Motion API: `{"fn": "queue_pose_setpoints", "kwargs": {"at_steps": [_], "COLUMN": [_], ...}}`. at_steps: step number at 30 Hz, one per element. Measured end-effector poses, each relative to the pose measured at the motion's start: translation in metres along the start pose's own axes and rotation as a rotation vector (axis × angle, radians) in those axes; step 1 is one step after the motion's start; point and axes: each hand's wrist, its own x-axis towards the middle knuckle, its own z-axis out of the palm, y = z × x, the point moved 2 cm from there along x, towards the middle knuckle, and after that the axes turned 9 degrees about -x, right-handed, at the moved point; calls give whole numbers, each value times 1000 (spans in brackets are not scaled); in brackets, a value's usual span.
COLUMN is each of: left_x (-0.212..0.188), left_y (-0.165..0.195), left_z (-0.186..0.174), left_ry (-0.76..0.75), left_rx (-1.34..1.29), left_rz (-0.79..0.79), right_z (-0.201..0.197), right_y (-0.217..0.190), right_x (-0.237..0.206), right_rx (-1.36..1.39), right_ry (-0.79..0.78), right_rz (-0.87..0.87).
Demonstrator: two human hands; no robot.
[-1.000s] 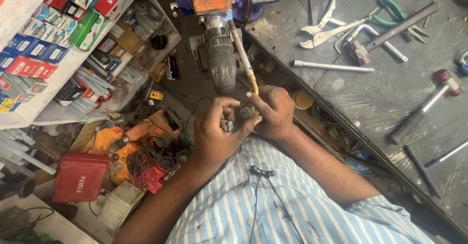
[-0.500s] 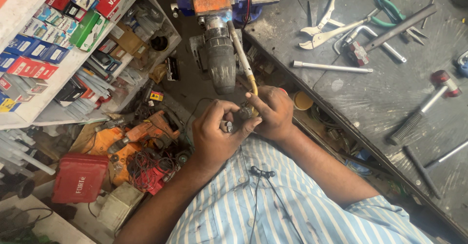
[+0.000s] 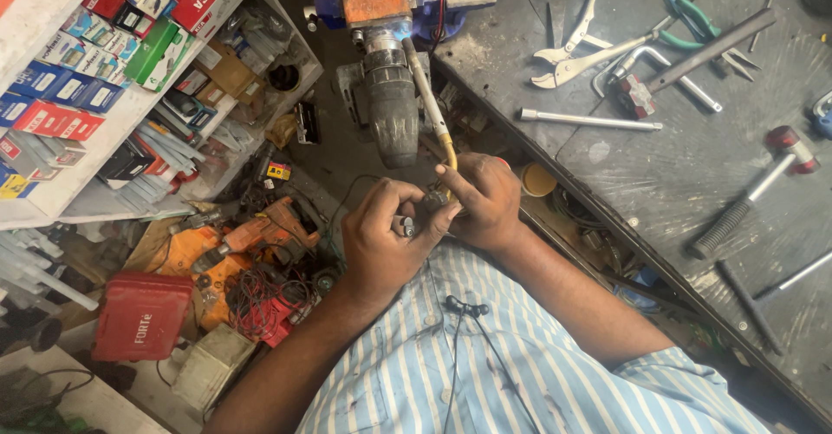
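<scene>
My left hand (image 3: 381,239) is closed around a small dark metal part (image 3: 407,224), fingers curled over it. My right hand (image 3: 485,198) grips the yellow handle of a screwdriver (image 3: 432,113), whose pale shaft points up and away from me; its tip end meets the part between my two hands. Both hands touch, held close above my striped blue shirt (image 3: 485,365). Most of the small part is hidden by my fingers.
An orange and black power tool (image 3: 386,70) is clamped in front. A dark workbench (image 3: 693,165) on the right carries pliers (image 3: 598,48), a hammer (image 3: 754,191), a steel rod (image 3: 589,122) and a wrench. Shelves of coloured boxes (image 3: 95,61) stand left; a red case (image 3: 139,313) and orange drill (image 3: 260,230) lie on the floor.
Both hands stay together in nearly the same place; the fingers have shifted slightly around the small part.
</scene>
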Motion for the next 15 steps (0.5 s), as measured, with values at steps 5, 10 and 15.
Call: {"fn": "queue_pose_setpoints", "kwargs": {"at_steps": [5, 10, 15], "left_x": [5, 10, 13], "left_y": [0, 3, 6], "left_z": [3, 11, 16], "left_ry": [7, 9, 1], "left_rx": [4, 5, -14], "left_rz": [-7, -7, 7], "right_z": [1, -3, -6], "right_y": [6, 15, 21], "right_x": [2, 1, -1], "right_rx": [-4, -4, -13], "right_ry": [-1, -8, -8], "right_rz": [5, 14, 14]}}
